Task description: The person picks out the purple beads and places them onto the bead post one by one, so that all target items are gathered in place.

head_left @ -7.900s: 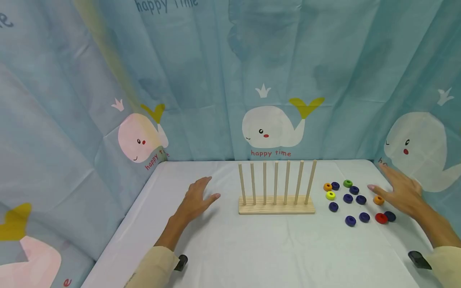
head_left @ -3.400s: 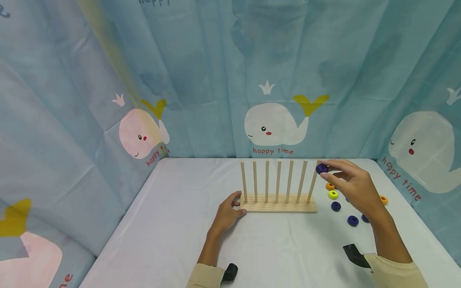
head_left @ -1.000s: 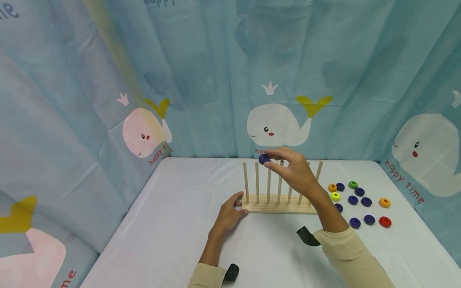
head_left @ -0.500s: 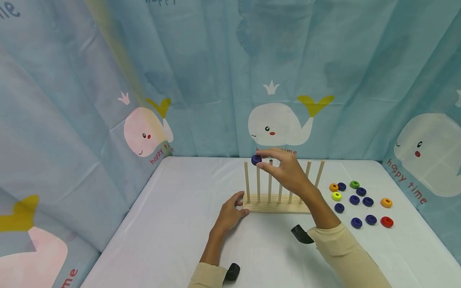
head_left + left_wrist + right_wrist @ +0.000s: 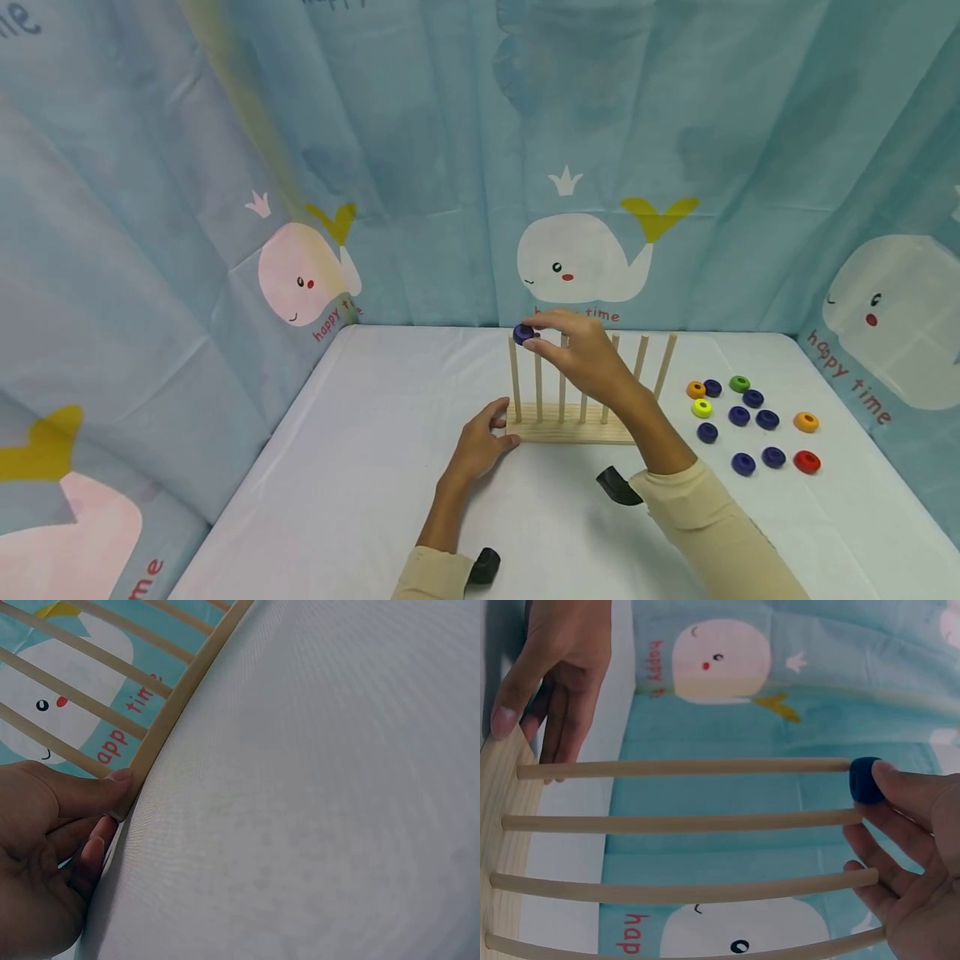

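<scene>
Your left hand (image 5: 477, 445) had the left end of the peg rack (image 5: 573, 432) pinched between thumb and fingers. Your right hand (image 5: 588, 360) was above the rack, thumb and fingertips gripping a dark blue ring (image 5: 522, 335) right at the tip of the leftmost peg (image 5: 514, 383), couldn't tell if it touched. A bunch of loose rings (image 5: 767, 420), mostly dark blue, sat right of the rack, whale curtain (image 5: 420, 167) hanging behind it.
</scene>
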{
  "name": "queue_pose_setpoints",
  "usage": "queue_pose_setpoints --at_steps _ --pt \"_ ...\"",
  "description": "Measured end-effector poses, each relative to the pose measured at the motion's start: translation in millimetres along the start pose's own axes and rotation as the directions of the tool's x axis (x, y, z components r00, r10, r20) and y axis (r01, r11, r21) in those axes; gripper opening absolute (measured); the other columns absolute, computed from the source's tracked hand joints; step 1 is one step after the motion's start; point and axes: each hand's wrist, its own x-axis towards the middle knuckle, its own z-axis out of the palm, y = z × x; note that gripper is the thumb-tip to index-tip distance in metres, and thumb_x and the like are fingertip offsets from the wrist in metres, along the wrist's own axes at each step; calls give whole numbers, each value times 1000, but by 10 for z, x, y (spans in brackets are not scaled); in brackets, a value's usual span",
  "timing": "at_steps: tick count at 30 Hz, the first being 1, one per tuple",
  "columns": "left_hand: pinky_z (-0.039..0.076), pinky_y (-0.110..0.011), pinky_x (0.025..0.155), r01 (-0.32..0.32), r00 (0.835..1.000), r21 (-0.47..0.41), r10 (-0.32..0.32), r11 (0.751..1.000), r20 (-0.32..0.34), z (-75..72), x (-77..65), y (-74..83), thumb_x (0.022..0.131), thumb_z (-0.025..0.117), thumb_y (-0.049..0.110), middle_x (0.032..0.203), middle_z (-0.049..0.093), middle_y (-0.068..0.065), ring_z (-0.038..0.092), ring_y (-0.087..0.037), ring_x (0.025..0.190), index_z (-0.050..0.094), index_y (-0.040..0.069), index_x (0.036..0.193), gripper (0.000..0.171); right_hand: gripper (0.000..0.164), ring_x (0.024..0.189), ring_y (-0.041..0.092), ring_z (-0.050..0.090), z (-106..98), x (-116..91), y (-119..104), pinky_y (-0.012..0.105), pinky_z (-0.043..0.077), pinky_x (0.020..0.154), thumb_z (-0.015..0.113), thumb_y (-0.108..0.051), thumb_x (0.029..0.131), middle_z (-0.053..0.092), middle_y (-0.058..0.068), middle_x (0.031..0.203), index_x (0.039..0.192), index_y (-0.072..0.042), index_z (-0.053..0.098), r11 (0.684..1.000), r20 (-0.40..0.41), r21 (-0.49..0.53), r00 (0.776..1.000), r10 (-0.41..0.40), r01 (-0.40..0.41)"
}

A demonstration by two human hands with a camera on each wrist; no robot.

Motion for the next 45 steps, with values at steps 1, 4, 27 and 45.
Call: queue_pose_setpoints --at_steps 1,4,27,45 --pt "45 -60 109 1 1000 -2 -1 1000 0 -4 -4 3 93 80 11 129 70 -14 63 -34 125 53 12 156 69 33 121 27 70 11 7 -1 47 56 102 79 -12 96 75 10 127 128 -5 76 1000 3 -4 1000 0 0" --pt "45 -60 109 7 1000 -9 -7 1000 -3 -10 -19 10 93 80 11 129 70 -14 63 -34 125 53 12 155 68 32 121 27 71 43 27 -5 47 56 102 79 -12 97 75 11 126 127 -4 76 1000 4 -11 1000 -10 10" --pt "47 -59 107 -18 1000 -19 18 1000 24 -5 -5 -25 94 79 13 131 69 -15 62 -34 125 50 12 157 69 31 116 28 70 130 77 29 47 57 95 78 -15 98 76 8 122 127 -6 76 1000 5 10 1000 0 0" --pt "46 -60 107 7 1000 16 -7 1000 -4 -5 -21 3 92 81 13 127 71 -13 64 -33 123 53 13 155 69 32 113 24 68 -46 -30 -23 48 55 90 79 -18 97 75 5 127 128 -13 76 1000 -82 4 997 -4 4"
